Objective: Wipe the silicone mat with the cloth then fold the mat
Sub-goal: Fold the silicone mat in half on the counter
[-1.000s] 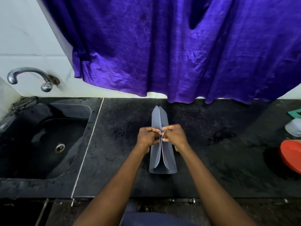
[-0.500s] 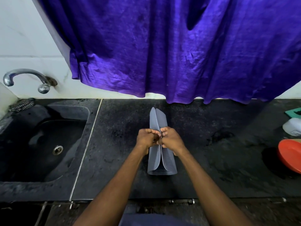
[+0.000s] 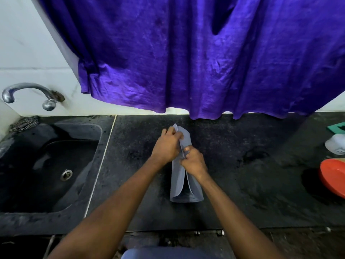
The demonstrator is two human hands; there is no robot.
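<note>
Since a sec ago the left hand (image 3: 167,144) is up nearer the far end of the mat (image 3: 177,182), & the right hand (image 3: 194,161) is a bit closer to the person; before, both hands were side by side at the middle. The grey mat stands on the dark surface (image 3: 242,184), about in the middle of it. It is bent in half, w/ the fold at the bottom & the 2 long edges meeting on top. The left hand pinches the top edges near the far end, the right hand pinches them near the middle, & the fingers of both are curled. No hand holds the near end, & there the 2 sides gape apart. What can go wrong: the mat looks smooth & springy, so if a pinch slips the sides prob. pop open & the fold is lost. If it gets pushed flat w/ the edges not lined up, the fold likely comes out crooked. It stands on a thin bottom, so a tug to 1 side could tip it over. A checked cloth (image 3: 24,123) lies at the back corner of the sink (image 3: 46,206), well apart from the mat; can't tell if it's the wiping one.
</note>
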